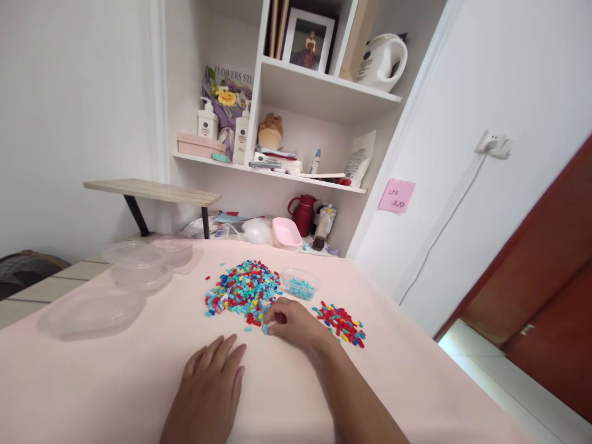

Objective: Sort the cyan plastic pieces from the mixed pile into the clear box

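Observation:
A big heap of small coloured beads [243, 288] in blue, red, yellow and green lies on the pink tablecloth [115, 376]. My right hand [292, 322] is at the heap's near edge, fingers pinched together on a light blue bead. A smaller, mostly red pile [341, 322] lies just right of that hand. A small clear tub [300, 283] holding light blue beads stands behind it. My left hand [210, 385] rests flat on the cloth, fingers stretched out and holding nothing.
Several empty clear plastic containers [136, 262] and a lid [90, 311] sit at the left. Behind the table a shelf unit holds bottles, a pink bowl [285, 233], a red jug [303, 214] and a white kettle [382, 60]. The table's right edge drops beside a red door [546, 296].

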`<state>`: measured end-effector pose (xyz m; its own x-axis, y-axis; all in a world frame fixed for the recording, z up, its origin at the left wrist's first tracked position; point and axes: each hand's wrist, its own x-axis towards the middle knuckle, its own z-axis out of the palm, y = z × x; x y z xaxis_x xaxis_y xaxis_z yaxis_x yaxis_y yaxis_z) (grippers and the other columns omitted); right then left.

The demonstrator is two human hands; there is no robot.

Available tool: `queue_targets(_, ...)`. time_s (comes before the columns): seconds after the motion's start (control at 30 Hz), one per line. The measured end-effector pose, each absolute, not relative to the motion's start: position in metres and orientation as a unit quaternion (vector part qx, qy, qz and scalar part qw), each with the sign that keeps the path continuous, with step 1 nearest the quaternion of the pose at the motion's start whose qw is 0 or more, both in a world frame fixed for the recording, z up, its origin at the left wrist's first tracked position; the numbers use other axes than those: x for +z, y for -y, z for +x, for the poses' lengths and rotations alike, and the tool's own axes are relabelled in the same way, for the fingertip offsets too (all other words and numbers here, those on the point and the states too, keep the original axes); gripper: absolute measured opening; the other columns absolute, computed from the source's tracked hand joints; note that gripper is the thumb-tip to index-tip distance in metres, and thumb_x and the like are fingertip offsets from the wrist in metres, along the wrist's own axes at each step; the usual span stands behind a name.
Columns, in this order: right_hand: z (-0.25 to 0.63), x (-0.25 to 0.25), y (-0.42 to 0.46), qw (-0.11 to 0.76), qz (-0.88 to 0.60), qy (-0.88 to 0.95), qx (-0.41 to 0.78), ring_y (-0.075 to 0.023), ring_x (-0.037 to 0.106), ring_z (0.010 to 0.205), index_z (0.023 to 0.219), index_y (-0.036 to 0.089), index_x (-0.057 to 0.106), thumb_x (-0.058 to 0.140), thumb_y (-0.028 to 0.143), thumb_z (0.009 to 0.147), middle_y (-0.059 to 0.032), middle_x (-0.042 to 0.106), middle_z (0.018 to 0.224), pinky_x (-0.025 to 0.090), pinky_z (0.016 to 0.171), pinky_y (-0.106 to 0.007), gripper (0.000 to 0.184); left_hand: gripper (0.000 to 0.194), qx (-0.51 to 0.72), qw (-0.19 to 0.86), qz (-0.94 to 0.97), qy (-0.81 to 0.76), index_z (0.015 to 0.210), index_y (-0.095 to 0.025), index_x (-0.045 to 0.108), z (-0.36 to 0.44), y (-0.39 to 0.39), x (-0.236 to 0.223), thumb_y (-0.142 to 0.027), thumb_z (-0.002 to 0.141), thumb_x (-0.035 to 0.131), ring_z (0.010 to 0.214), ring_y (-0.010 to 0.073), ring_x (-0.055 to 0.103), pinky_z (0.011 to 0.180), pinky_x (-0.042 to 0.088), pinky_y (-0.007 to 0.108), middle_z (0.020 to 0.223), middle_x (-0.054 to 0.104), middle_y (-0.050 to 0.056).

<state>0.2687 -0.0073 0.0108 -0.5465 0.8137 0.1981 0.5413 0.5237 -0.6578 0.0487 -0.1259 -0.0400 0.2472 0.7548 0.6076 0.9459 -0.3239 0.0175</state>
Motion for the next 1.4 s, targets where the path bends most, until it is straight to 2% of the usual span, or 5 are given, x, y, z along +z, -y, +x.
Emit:
queue_targets(0.1,0.27,0.012,0.008,0.25,-0.395,0.836,0.286,-0.0107,0.052,0.07,0.078,0.019,0.07,0.072,0.012,0.069,0.0011,0.06,0.086,0.04,0.064,-0.02,0.012,0.036,-0.267,0.163,-0.771,0.555,0.122,-0.031,0.064,0.049,0.126,-0.038,-0.031,0.091,0.047,0.12,0.021,0.06,0.098,0.044,0.041,0.129,0.068,0.0)
queue_targets(0.43,0.273,0.012,0.005,0.236,-0.351,0.861,0.282,-0.0123,0.049,0.071,0.094,0.025,0.075,0.076,0.016,0.07,0.0019,0.051,0.081,0.041,0.066,-0.022,0.025,0.036,-0.253,0.163,-0.771,0.562,0.123,-0.031,0.064,0.049,0.127,-0.037,-0.032,0.091,0.047,0.12,0.0217,0.06,0.098,0.044,0.041,0.131,0.067,-0.001)
queue_targets(0.7,0.269,0.014,0.011,0.248,-0.396,0.843,0.268,-0.0107,0.051,0.07,0.077,0.019,0.068,0.065,0.008,0.07,0.0007,0.058,0.087,0.041,0.065,-0.02,0.013,0.034,-0.267,0.183,-0.77,0.55,0.121,-0.031,0.065,0.049,0.126,-0.039,-0.031,0.091,0.047,0.118,0.0214,0.061,0.097,0.044,0.042,0.128,0.068,-0.001)
queue_targets(0.97,0.267,0.014,0.013,0.255,-0.399,0.843,0.257,-0.0119,0.054,0.073,0.09,0.023,0.073,0.063,0.008,0.076,0.0,0.056,0.088,0.044,0.071,-0.022,0.023,0.035,-0.261,0.175,-0.771,0.554,0.121,-0.03,0.065,0.049,0.128,-0.035,-0.031,0.091,0.048,0.119,0.0219,0.061,0.096,0.044,0.041,0.128,0.068,0.0)
queue_targets(1.4,0.26,0.015,0.012,0.25,-0.414,0.845,0.227,-0.0136,0.058,0.075,0.083,0.022,0.074,0.065,0.011,0.075,-0.0007,0.065,0.086,0.043,0.071,-0.024,0.016,0.036,-0.26,0.158,-0.772,0.559,0.122,-0.03,0.065,0.049,0.128,-0.035,-0.03,0.091,0.046,0.119,0.022,0.06,0.097,0.044,0.042,0.129,0.068,0.001)
